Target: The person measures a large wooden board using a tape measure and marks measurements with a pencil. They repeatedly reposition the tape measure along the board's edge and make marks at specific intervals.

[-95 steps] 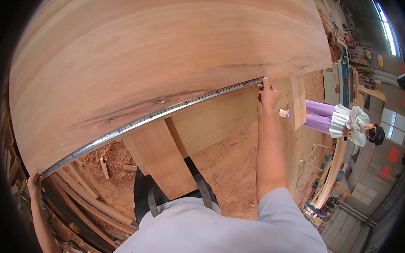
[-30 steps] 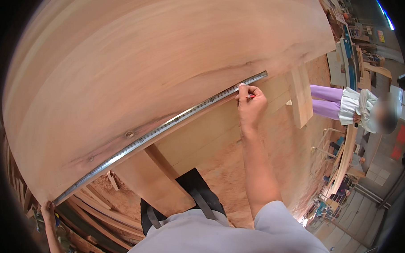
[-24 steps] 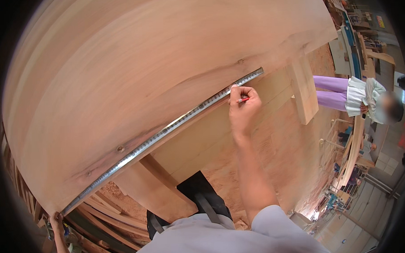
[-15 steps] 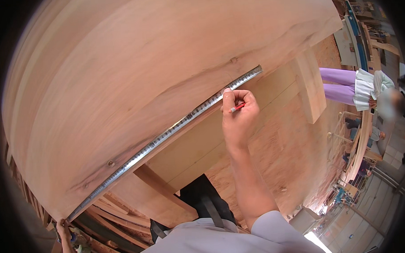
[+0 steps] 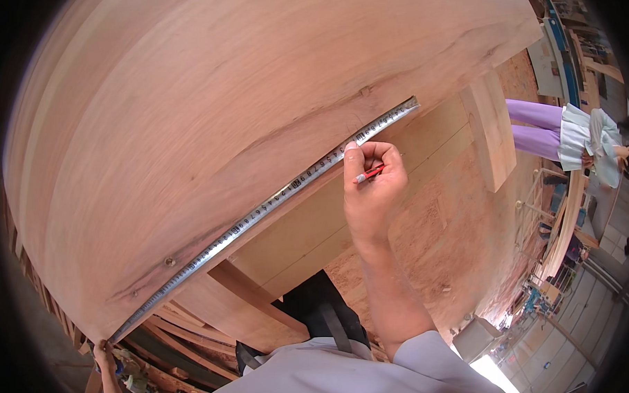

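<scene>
A silver tape measure blade [image 5: 266,206] stretches diagonally across a large pale wooden panel [image 5: 208,124], along its near edge. At the lower left, my left hand [image 5: 104,355] is closed on the tape measure's far-left end; that hand looks small, and its fingers are partly hidden. My right hand [image 5: 375,187] is at the panel's edge, fingers curled round a red pencil [image 5: 370,174]. Its thumb tip touches the lower edge of the blade, toward the blade's right end. The pencil's pale end sticks out beside the thumb, while the rest is hidden in the fist.
Below the panel lie wooden boards [image 5: 296,258] and a curved timber piece [image 5: 491,131]. Sawdust-coloured floor [image 5: 427,255] spreads beyond. Several wood strips [image 5: 188,336] are stacked at lower left. A person in purple trousers [image 5: 536,128] stands at the right, near a blue-and-grey machine [image 5: 562,56].
The whole view has shifted slightly, with the panel and blade now a little farther right. My right hand has slid slightly left along the blade, keeping the pencil. My left hand still holds its end.
</scene>
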Tool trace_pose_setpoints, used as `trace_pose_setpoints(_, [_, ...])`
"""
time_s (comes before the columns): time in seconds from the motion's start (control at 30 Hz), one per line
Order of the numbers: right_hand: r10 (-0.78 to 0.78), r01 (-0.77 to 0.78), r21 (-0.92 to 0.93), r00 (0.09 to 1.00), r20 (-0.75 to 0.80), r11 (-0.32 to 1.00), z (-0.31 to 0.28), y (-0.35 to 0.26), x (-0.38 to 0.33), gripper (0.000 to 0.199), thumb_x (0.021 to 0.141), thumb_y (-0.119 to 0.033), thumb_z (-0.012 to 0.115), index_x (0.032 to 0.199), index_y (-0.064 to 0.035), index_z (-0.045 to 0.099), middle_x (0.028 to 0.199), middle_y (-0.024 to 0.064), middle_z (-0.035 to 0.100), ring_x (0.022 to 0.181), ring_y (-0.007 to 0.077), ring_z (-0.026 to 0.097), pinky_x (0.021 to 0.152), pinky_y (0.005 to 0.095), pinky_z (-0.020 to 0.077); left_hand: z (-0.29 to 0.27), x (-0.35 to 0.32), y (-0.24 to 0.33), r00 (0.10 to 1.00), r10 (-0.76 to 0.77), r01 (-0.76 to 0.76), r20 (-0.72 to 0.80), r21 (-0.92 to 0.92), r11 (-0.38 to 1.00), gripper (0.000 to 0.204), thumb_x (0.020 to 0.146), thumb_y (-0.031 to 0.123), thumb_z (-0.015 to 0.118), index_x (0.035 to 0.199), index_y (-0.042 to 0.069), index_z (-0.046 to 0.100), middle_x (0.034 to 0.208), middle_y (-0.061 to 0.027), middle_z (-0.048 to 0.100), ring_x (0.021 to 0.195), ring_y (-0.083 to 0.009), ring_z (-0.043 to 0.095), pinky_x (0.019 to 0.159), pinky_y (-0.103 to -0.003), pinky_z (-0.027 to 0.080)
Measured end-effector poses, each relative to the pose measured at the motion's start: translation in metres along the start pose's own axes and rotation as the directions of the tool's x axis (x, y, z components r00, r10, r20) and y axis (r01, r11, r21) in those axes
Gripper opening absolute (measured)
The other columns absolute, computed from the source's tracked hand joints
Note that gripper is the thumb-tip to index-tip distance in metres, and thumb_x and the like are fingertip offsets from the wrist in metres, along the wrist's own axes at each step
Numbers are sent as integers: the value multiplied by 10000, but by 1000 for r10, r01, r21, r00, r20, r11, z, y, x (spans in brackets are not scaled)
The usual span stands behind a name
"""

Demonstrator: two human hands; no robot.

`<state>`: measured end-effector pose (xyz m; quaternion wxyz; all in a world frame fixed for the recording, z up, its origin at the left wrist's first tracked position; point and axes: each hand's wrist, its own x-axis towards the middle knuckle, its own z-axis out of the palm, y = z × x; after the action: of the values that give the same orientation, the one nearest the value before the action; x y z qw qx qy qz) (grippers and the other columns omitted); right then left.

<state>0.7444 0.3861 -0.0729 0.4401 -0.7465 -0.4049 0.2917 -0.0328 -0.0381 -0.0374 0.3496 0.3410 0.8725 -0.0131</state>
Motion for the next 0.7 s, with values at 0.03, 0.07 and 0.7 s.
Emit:
trace_pose_setpoints(0.03, [-4, 4, -7, 1000, -7, 1000, 1, 0, 0, 203, 912, -118, 717, 873, 12, 566, 709, 18, 597, 612, 70, 523, 549, 247, 460, -1, 0, 1, 1000, -3, 2, 10, 15, 1000, 108, 871, -38, 543, 808, 17, 611, 728, 29, 508, 681, -92, 481, 621, -281, 395])
trace_pose_setpoints(0.07, [-9, 8, -15, 1000, -14, 1000, 1, 1, 0, 204, 914, -122, 716, 872, 12, 567, 707, 20, 597, 608, 74, 524, 547, 250, 461, -3, 0, 2, 999, -13, 11, 29, 47, 999, 111, 878, -42, 539, 824, 16, 617, 734, 28, 515, 688, -93, 488, 628, -280, 399])
trace_pose_setpoints(0.7, [-3, 4, 14, 999, -39, 1000, 5, 7, -1, 215, 929, -137, 712, 856, 6, 570, 687, 20, 588, 588, 69, 518, 524, 245, 453, 2, -7, 17, 996, -88, 88, 3, -60, 994, 121, 932, -33, 548, 825, -2, 593, 714, 21, 498, 663, -79, 460, 612, -260, 380])
